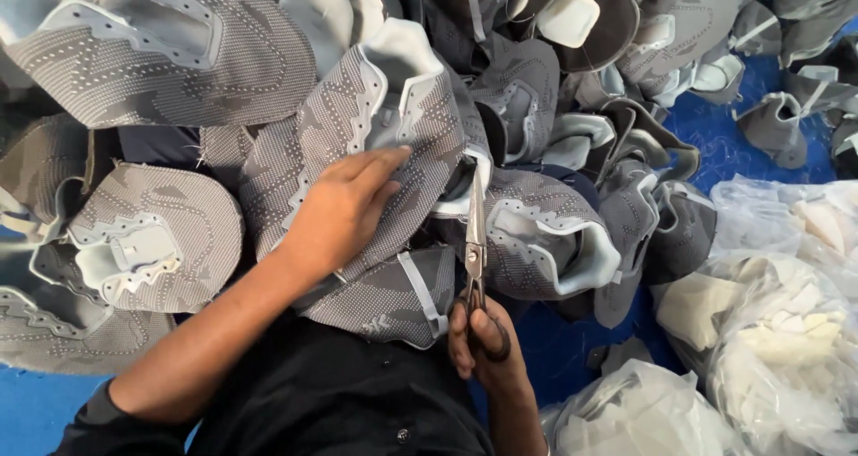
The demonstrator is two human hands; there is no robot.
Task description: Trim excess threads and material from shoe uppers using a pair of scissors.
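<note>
My left hand [344, 208] lies flat, fingers together, on a grey knitted shoe upper [393, 125] with a pale foam collar, pressing it down in my lap. My right hand [478, 344] grips the handles of metal scissors [475, 242], whose blades point up toward the edge of that upper near its pale lining. Part of the same upper, with a pale strap [420, 291], hangs below my left hand.
Many more grey shoe uppers [161, 233] are heaped all around, left, top and right [545, 233]. Clear plastic bags of pale cut pieces [778, 331] sit at the right. A blue floor cover [715, 134] shows between the piles.
</note>
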